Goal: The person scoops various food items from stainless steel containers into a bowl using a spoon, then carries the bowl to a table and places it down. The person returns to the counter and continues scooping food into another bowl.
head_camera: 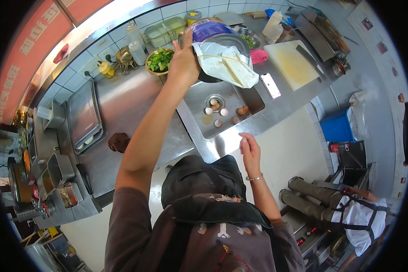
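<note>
My left hand (185, 63) is raised over the back edge of a steel sink (207, 131) and grips the side of a large can (210, 31) with a blue and purple label, tilted on its side. A creased white bag or sheet (224, 64) with a rubber band hangs at the can's near end. Below, cracked eggshells (224, 112) lie in the sink, several around the drain. My right hand (251, 149), with a bracelet at the wrist, hangs in front of the counter's edge, fingers partly bent, holding nothing that I can see.
A bowl of chopped greens (160, 61) stands left of the can. A phone (270, 86) and a white cutting board (289, 64) with a knife (309, 59) lie right of the sink. A brown cloth (119, 142) is on the left counter. A co-worker (353, 214) stands at the lower right.
</note>
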Tool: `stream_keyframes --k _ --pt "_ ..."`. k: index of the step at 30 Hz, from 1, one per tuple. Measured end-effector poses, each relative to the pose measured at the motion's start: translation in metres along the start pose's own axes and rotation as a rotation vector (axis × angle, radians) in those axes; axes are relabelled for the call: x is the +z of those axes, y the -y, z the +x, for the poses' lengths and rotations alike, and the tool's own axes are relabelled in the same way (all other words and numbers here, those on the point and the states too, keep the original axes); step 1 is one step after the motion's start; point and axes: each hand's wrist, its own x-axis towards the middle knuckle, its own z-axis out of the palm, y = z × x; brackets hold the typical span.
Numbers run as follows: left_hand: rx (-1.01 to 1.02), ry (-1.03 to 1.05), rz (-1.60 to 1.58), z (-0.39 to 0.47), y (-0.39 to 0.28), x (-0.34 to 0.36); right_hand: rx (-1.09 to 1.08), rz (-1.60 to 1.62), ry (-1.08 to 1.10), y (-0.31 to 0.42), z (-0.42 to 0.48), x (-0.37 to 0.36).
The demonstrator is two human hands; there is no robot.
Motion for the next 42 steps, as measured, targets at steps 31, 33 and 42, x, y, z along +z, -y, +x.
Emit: stream_keyframes --k 31,33,42 --pt "-0.013 -0.001 -0.039 -0.004 -0.007 0.007 -0.556 -0.611 -0.142 0.059 0.16 0.025" --pt "-0.013 -0.012 -0.053 -0.005 -0.007 0.007 -0.577 -0.551 -0.168 0.063 0.158 0.024" --pt "0.006 -0.012 0.015 -0.005 -0.011 0.003 -0.3 -0.509 -0.134 0.065 0.141 0.013"
